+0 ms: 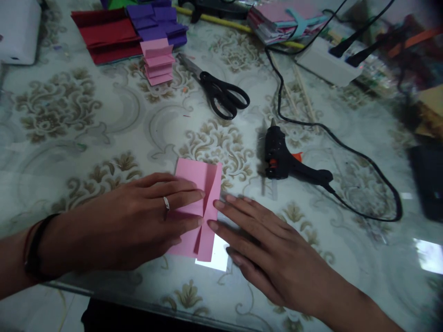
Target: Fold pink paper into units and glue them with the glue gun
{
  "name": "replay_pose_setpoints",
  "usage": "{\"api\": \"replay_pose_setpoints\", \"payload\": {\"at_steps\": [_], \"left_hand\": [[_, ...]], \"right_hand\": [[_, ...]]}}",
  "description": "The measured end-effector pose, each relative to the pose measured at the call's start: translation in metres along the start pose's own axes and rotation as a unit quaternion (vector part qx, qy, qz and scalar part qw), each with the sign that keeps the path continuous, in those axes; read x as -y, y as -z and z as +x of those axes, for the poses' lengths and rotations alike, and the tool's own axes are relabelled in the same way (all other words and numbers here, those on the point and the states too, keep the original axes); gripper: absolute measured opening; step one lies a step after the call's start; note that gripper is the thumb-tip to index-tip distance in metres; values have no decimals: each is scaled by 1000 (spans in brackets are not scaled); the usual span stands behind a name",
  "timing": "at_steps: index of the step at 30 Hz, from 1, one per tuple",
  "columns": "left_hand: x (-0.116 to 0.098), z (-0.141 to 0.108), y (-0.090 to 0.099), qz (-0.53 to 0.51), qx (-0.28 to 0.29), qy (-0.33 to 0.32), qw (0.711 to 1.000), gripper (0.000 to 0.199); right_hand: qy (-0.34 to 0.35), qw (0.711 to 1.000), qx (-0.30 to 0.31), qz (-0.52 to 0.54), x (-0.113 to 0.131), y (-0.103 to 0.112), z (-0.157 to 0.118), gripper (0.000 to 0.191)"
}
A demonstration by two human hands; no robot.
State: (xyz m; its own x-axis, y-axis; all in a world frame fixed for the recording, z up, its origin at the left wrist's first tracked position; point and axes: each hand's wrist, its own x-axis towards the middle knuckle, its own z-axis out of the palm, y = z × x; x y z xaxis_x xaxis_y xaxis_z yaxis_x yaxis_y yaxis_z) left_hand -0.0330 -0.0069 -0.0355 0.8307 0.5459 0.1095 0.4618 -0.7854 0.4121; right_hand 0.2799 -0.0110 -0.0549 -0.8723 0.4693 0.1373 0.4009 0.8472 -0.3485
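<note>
A pink paper sheet (192,173) lies on the patterned table near its front edge, with a strip along its right side folded up and over. My left hand (138,216), with a ring and a dark wristband, rests flat on the paper, its fingers spread and their tips beside the fold. From the right, my right hand (273,244) reaches in with its fingers apart. Two of its fingertips touch the right edge of the folded strip, and the others lie over the table. Part of the paper is hidden under my left hand.
Black scissors (221,92) lie beyond the paper. A black glue gun (290,161) with a looping cable stands to the right. Folded red (107,34), purple and small pink papers sit at the back left. A white power strip (328,60) is at the back right.
</note>
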Motion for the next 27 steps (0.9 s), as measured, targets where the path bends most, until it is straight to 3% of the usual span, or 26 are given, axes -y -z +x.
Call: {"api": "replay_pose_setpoints", "payload": {"at_steps": [8,15,21,27], "left_hand": [[-1,-2,1,-18,-11,-11,1000,27],[-3,1,-1,-21,17,4,1000,38],[-4,3,4,-31,48,11,998,35],[2,-4,-1,-19,-20,-2,1000,32]], "right_hand": [[14,1000,0,11,-3,3,-7,48],[22,999,44,7,-3,4,-9,50],[31,997,65,5,-4,2,-4,51],[26,997,70,17,-5,1,-2,56]]}}
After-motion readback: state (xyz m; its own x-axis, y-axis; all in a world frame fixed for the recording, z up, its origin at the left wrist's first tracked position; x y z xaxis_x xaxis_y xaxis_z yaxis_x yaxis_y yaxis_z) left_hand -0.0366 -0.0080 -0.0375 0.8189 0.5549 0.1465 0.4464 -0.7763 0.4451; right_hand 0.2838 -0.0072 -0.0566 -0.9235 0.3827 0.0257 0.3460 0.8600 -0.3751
